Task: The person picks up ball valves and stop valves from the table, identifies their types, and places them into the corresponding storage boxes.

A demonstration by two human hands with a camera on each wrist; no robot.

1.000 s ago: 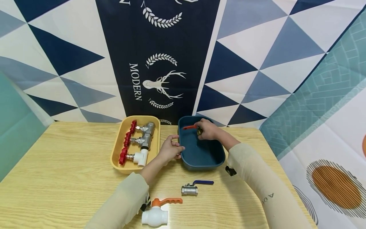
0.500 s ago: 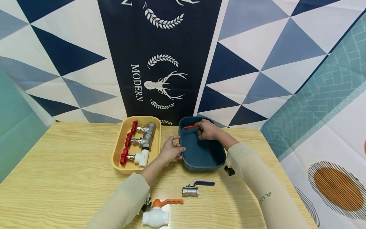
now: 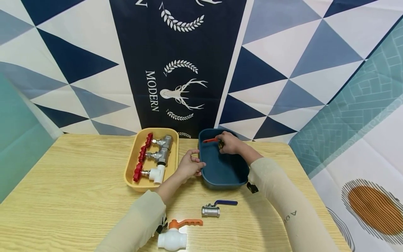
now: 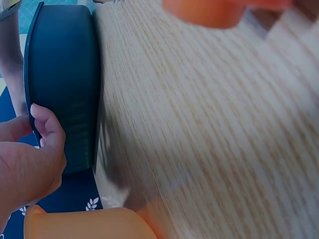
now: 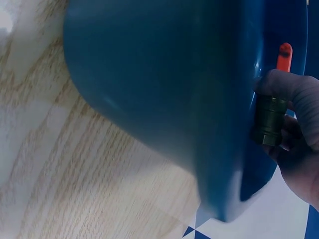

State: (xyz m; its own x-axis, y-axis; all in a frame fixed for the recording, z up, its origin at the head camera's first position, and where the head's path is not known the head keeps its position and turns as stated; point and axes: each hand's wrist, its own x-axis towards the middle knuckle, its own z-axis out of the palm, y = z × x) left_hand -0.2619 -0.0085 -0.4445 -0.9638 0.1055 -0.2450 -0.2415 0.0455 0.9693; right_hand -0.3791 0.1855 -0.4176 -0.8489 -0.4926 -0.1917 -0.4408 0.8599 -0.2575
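Red-handled valve point(image 5: 270, 119): gripped by the right hand point(image 3: 230, 142) inside the blue bin point(image 3: 224, 185), right of centre in the head view. Left hand point(image 3: 190, 166): apart from the right, pinching the bin's left rim.

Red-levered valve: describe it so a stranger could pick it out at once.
Find the dark blue bin, right of the yellow bin. At the blue one's opening, the right hand grips the red-levered valve. Its straight lever sets it apart: the yellow bin's valves carry round red handwheels.
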